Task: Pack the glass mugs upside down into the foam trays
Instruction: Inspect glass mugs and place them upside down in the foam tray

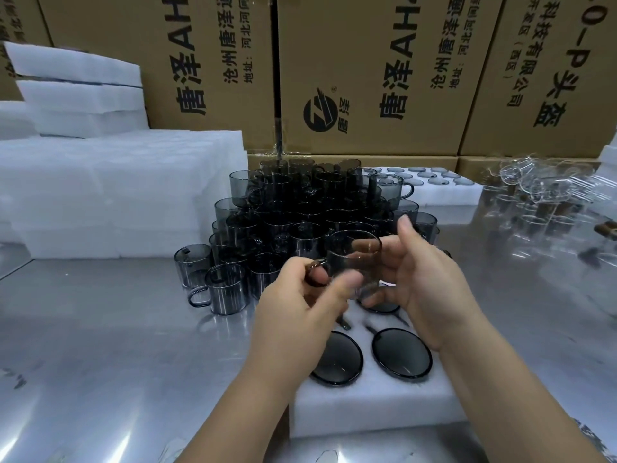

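Currently one glass mug is held in the air between both hands, directly above the far end of the near foam tray. The mug is smoke-grey, transparent and thin-walled, with a straight cylindrical body and a loop handle on its left side. A circular edge shows at its top. Motion blur prevents confirming whether that edge is the mouth or the base.

Left hand: thumb and fingers pinch the handle loop.
Right hand: fingers curl around the far side of the mug body and are visible through the glass; the thumb points upward.

The near foam tray is white and lies on the steel bench. Two seated mugs sit side by side in its pockets, upside down, with their dark round bases facing up. A third base is partly hidden under the hands.

Behind the hands, a pile of grey mugs stands stacked in tiers on the bench. A stack of empty foam trays is to the left of the pile. A filled foam tray lies behind the pile, to the right. Cardboard boxes form the back wall.
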